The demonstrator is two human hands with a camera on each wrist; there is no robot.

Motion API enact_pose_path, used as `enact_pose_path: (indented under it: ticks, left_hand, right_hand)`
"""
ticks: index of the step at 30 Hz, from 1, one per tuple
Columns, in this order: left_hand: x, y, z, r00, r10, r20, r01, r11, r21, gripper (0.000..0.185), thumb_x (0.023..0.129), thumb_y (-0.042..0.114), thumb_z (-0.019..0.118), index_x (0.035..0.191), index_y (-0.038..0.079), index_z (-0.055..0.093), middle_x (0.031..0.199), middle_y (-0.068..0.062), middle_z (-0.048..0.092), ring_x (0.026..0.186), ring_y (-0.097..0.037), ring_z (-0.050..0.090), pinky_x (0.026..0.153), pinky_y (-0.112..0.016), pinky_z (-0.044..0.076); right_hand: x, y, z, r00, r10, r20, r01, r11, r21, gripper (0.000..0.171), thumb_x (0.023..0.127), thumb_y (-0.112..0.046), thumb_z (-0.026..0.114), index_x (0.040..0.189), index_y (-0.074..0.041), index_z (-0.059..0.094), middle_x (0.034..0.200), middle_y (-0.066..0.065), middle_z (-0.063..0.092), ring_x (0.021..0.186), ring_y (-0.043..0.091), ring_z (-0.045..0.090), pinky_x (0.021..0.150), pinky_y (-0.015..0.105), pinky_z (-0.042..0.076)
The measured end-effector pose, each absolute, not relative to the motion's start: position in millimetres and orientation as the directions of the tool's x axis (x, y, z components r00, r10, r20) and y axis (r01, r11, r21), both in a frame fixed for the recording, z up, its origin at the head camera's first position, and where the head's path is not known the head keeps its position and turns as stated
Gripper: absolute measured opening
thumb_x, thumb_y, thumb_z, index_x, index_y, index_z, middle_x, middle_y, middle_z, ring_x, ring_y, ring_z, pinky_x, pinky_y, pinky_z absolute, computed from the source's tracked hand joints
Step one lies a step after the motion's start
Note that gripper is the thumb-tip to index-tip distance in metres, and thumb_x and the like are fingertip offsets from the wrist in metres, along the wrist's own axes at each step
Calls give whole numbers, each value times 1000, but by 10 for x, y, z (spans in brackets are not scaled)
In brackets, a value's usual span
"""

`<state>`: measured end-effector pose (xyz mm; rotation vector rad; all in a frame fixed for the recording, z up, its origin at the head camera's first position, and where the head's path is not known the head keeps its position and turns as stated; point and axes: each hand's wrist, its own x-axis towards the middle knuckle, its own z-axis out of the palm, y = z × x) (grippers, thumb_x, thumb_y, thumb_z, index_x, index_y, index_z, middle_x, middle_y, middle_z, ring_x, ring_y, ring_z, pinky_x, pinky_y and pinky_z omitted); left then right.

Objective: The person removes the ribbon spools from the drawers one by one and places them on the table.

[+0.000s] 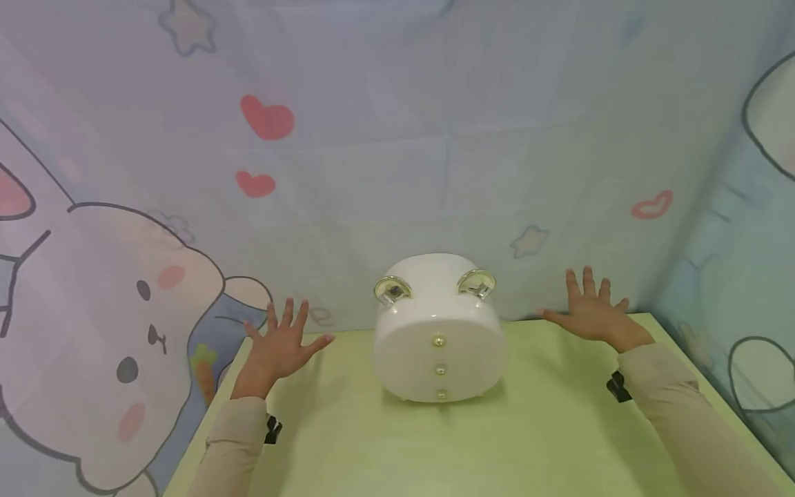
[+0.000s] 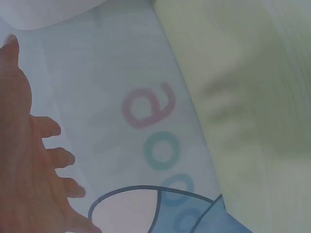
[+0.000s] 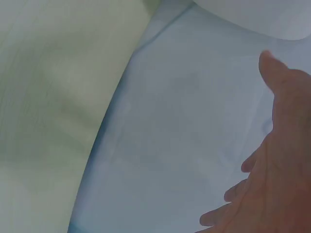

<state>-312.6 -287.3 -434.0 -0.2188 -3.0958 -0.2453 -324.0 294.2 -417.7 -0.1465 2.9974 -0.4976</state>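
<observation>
A glossy white rounded box (image 1: 435, 359) stands at the middle back of the green table. Three gold knobs run down its front, and two gold-rimmed, ear-like pieces (image 1: 393, 288) sit on its top. To its left my left hand (image 1: 277, 352) is held above the table with fingers and thumb spread, touching nothing. On the other side my right hand (image 1: 593, 315) is likewise spread out and apart from the box. Both wrist views show the hands, left (image 2: 24, 145) and right (image 3: 286, 155), with straight fingers and nothing in them. What the box contains is hidden.
The table (image 1: 397, 455) has a light green cover. Behind it hangs a pale curtain (image 1: 385, 172) printed with hearts, stars and a large rabbit (image 1: 105, 331). A similar printed cloth (image 1: 745, 276) closes off the right side.
</observation>
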Motion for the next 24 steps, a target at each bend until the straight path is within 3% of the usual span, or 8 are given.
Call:
enact_pose_path:
  ticks: [4,7,8,14,17,20,24]
  left_hand:
    - [-3056,-2861,-4254,-983,185,21,184,949,257,103,100,78,39,170,9,7,173,-29,18,153,-59,29,114,-87,24]
    - [-2992,-2827,-4184,-969,245,45,246,911,331,94,105,63,49,169,5,11,165,-29,39,136,-52,56,109,-71,46]
    - [-2975,-2812,-4168,-964,260,56,264,901,345,91,106,59,51,169,5,14,162,-28,43,134,-49,59,107,-67,49]
    - [-2919,-2643,-4071,-943,294,158,333,860,387,67,106,37,62,160,3,42,149,-23,60,129,-45,64,104,-61,54]
    - [-2900,-2535,-4004,-925,294,242,370,846,384,54,105,31,66,150,3,56,119,-16,73,103,-33,69,88,-49,59]
    - [-2864,-2427,-3938,-899,296,323,407,838,363,42,104,28,68,140,6,66,96,-6,67,83,-20,59,74,-36,51]
    - [-2785,-2283,-3830,-857,324,400,468,815,342,30,103,27,69,128,10,72,98,-4,66,80,-15,56,70,-31,48]
  right_hand:
    - [-3188,2910,-4100,-992,-118,-44,-98,940,-327,113,102,-66,53,163,12,-1,165,47,-7,147,76,4,106,94,15]
    - [-3130,2871,-4038,-990,-139,-21,-125,939,-319,105,104,-58,56,160,18,11,159,51,11,140,77,23,103,88,32]
    - [-3109,2859,-4026,-989,-146,-12,-135,940,-313,102,104,-56,56,158,20,15,156,53,16,136,76,28,101,86,37]
    - [-2979,2789,-4016,-981,-186,52,-193,932,-306,84,105,-47,58,152,18,36,146,50,40,124,65,54,93,73,52]
    - [-2890,2728,-4000,-973,-195,120,-223,925,-307,71,104,-43,62,145,13,51,144,42,52,121,58,61,92,70,54]
    - [-2786,2661,-3991,-955,-207,212,-265,916,-302,59,103,-40,65,137,9,62,137,35,63,118,52,66,90,66,56]
    - [-2642,2575,-3989,-932,-211,295,-303,899,-315,49,102,-35,68,130,6,68,127,28,71,105,42,73,83,59,60]
